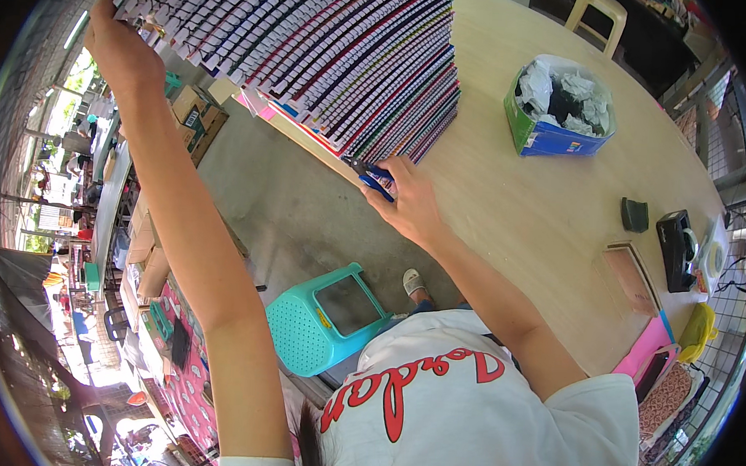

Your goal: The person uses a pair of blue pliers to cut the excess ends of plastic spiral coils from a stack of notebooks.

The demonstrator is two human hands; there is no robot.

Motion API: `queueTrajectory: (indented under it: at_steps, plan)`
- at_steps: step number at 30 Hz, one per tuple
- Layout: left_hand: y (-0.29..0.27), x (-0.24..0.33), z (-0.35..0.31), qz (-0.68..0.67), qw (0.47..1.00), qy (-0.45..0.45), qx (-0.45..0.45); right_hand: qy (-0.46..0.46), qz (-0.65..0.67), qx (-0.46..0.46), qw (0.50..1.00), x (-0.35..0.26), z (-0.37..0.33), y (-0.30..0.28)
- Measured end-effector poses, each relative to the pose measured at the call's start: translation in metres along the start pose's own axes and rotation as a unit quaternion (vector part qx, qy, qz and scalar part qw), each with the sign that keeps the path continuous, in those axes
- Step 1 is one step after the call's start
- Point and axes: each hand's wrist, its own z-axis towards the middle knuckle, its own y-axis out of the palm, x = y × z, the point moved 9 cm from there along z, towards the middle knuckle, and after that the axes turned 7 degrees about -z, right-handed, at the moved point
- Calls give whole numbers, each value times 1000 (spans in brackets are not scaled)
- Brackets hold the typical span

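Note:
A tall stack of wire-bound notebooks stands at the table's left edge, with the rows of binding loops facing me. My left hand is raised against the stack's far left corner; most of its fingers are hidden or cut off by the picture's edge. Low by the stack's near corner, my right hand grips a pair of blue-handled pliers. The dark jaws point left, close to the lowest bindings. Whether the jaws touch a wire I cannot tell.
On the pale round table sits a blue-green box of crumpled white scraps. A black tape dispenser and a small dark block lie to the right. A turquoise stool stands on the floor below the table's edge.

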Motion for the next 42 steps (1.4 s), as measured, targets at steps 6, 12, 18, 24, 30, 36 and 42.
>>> queueTrajectory:
  at_steps: [6, 12, 18, 24, 30, 36, 42]
  plan:
    - [7, 9, -4, -14, 999, 32, -8, 370, 480, -242, 758, 42, -25, 55]
    - [22, 19, -26, 32, 997, 66, 6, 56, -24, 4, 998, 19, -13, -5]
    - [34, 31, -37, 79, 992, 99, 1, 11, -58, 29, 998, 16, -7, -7]
    - [30, 25, -38, 27, 998, 53, 35, -31, -61, 49, 996, 8, -7, -9]
    - [29, 25, -34, 14, 999, 39, 25, 219, 203, -171, 939, 55, -3, 29]
    - [27, 25, -37, -9, 996, 56, 66, 312, 292, -192, 884, 61, -18, 37]
    - [33, 28, -43, 8, 996, 55, 64, 19, -50, 8, 999, 18, -11, -2]
